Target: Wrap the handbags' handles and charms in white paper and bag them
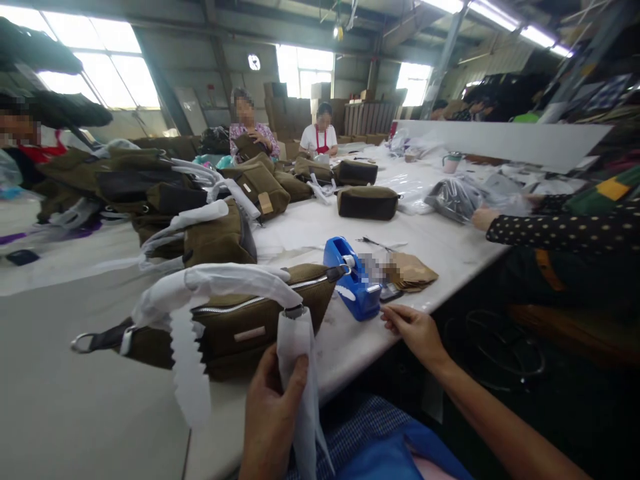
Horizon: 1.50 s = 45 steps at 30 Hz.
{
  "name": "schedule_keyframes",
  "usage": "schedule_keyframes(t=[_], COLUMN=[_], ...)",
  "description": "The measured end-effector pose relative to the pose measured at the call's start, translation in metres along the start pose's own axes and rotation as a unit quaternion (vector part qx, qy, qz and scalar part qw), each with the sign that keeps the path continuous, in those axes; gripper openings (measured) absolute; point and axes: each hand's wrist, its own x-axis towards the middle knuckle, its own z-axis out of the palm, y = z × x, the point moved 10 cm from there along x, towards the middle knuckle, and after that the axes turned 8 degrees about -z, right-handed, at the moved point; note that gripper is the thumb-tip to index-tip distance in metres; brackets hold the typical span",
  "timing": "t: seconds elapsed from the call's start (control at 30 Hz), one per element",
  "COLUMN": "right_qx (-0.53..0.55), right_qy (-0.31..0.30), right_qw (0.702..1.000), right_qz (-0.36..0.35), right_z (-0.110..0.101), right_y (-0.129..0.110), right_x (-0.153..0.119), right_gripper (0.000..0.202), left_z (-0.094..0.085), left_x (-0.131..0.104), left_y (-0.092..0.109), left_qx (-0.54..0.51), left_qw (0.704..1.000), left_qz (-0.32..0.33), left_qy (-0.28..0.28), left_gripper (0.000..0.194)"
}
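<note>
An olive bag with a silver zipper lies on the white table. Its handle is wrapped in white paper, with a jagged strip hanging down in front. My left hand grips a white-wrapped strap at the bag's right end, thumb over the front. Just right of the blue tape dispenser, my right hand has thumb and forefinger pinched together near the cutting edge. Whatever sits between those fingertips is too small to make out.
Brown paper tags lie behind the dispenser. More olive bags are piled at the left, and another bag stands farther back. At the right, a person's hands touch a plastic-wrapped item. Other people sit across the table.
</note>
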Motion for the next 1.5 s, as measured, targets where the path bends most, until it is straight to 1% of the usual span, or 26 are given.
schedule_keyframes(t=[0.03, 0.07, 0.1, 0.17, 0.23, 0.27, 0.3, 0.37, 0.43, 0.5, 0.57, 0.67, 0.77, 0.9, 0.97, 1.0, 1.1, 1.17, 1.27, 1.33, 1.37, 1.43, 1.5], right_qx=[-0.034, -0.075, -0.118, -0.183, -0.198, -0.195, -0.188, -0.163, -0.129, -0.105, -0.107, -0.154, -0.193, -0.185, -0.16, -0.142, -0.069, -0.004, 0.104, 0.125, 0.107, 0.04, -0.001], right_qy=[-0.009, -0.023, -0.043, -0.088, -0.125, -0.142, -0.158, -0.197, -0.236, -0.262, -0.264, -0.255, -0.26, -0.278, -0.299, -0.313, -0.366, -0.402, -0.436, -0.435, -0.429, -0.4, -0.339], right_qw=[0.999, 0.993, 0.98, 0.936, 0.895, 0.877, 0.862, 0.848, 0.852, 0.863, 0.875, 0.887, 0.894, 0.903, 0.912, 0.917, 0.925, 0.916, 0.891, 0.887, 0.893, 0.915, 0.941], right_qz=[-0.039, -0.093, -0.157, -0.287, -0.381, -0.416, -0.443, -0.463, -0.449, -0.418, -0.391, -0.353, -0.311, -0.27, -0.231, -0.2, -0.078, -0.001, 0.072, 0.087, 0.082, 0.042, -0.019], right_z=[-0.004, -0.006, -0.005, 0.004, 0.017, 0.025, 0.035, 0.059, 0.086, 0.111, 0.13, 0.147, 0.152, 0.15, 0.15, 0.15, 0.156, 0.165, 0.179, 0.181, 0.179, 0.166, 0.146], right_y=[-0.011, -0.026, -0.044, -0.081, -0.114, -0.13, -0.144, -0.166, -0.182, -0.19, -0.191, -0.182, -0.171, -0.168, -0.164, -0.159, -0.132, -0.111, -0.087, -0.075, -0.071, -0.07, -0.083], right_x=[-0.004, -0.009, -0.016, -0.034, -0.051, -0.059, -0.065, -0.074, -0.078, -0.076, -0.07, -0.054, -0.041, -0.033, -0.031, -0.031, -0.033, -0.04, -0.053, -0.058, -0.059, -0.058, -0.053], right_gripper=[0.035, 0.028, 0.022, 0.021, 0.024, 0.024, 0.023, 0.018, 0.01, 0.014, 0.021, 0.026, 0.03, 0.032, 0.036, 0.04, 0.05, 0.057, 0.067, 0.069, 0.068, 0.061, 0.053], left_z=[0.0, 0.0, 0.0, 0.0, 0.001, 0.001, 0.002, 0.003, 0.005, 0.006, 0.007, 0.006, 0.006, 0.004, 0.005, 0.006, 0.01, 0.013, 0.018, 0.021, 0.021, 0.019, 0.017], left_x=[0.0, 0.001, 0.001, 0.003, 0.003, 0.003, 0.003, 0.001, -0.001, -0.003, -0.005, -0.006, -0.008, -0.012, -0.013, -0.014, -0.017, -0.02, -0.024, -0.027, -0.028, -0.029, -0.029], left_y=[0.0, 0.0, 0.001, 0.0, 0.0, 0.0, 0.001, 0.004, 0.007, 0.01, 0.012, 0.013, 0.014, 0.016, 0.014, 0.012, 0.007, 0.004, 0.0, -0.001, -0.001, 0.001, 0.002], left_qx=[0.001, 0.002, 0.002, 0.001, 0.002, 0.002, 0.002, -0.002, -0.007, -0.01, -0.014, -0.002, 0.003, -0.018, -0.036, -0.049, -0.094, -0.127, -0.174, -0.184, -0.186, -0.181, -0.172], left_qw=[1.0, 1.0, 1.0, 1.0, 1.0, 1.0, 0.999, 0.999, 0.999, 0.998, 0.998, 0.998, 0.997, 0.997, 0.997, 0.996, 0.99, 0.986, 0.976, 0.973, 0.973, 0.975, 0.978], left_qz=[0.002, 0.006, 0.012, 0.021, 0.026, 0.029, 0.033, 0.043, 0.052, 0.058, 0.061, 0.067, 0.066, 0.052, 0.035, 0.024, -0.004, -0.023, -0.065, -0.087, -0.092, -0.096, -0.088], left_qy=[0.0, 0.0, 0.0, -0.002, -0.005, -0.005, -0.005, -0.008, -0.013, -0.019, -0.022, -0.023, -0.036, -0.053, -0.066, -0.076, -0.104, -0.108, -0.111, -0.107, -0.102, -0.088, -0.073], left_gripper=[0.051, 0.051, 0.05, 0.05, 0.048, 0.047, 0.046, 0.044, 0.042, 0.041, 0.04, 0.041, 0.041, 0.042, 0.046, 0.049, 0.053, 0.053, 0.054, 0.055, 0.055, 0.055, 0.056])
